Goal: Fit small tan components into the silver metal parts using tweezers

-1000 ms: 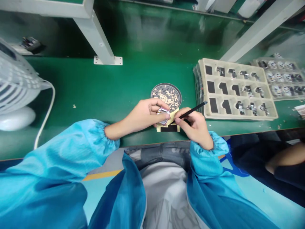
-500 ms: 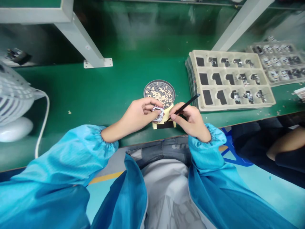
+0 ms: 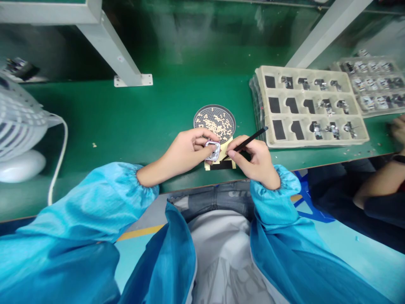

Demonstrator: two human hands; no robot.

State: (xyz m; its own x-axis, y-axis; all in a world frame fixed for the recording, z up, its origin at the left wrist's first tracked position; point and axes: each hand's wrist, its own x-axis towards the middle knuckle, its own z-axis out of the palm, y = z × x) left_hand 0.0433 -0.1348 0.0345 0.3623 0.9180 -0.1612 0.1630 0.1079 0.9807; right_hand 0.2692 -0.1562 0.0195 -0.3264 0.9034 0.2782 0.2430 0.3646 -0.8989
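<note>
**Metal frame pinched just below the perforated dish**

My left hand is closed on a small squarish metal frame, thumb and fingertips on its edges, which I judge keeps its open face turned up and clear. It sits at the near rim of the round perforated dish, over a yellow backing sheet.

My right hand grips a slim black tool like a pen, just right of the dish. The tool's long axis slants, with its tip down-left at the frame and its tail up-right toward the moulded parts tray.
</note>
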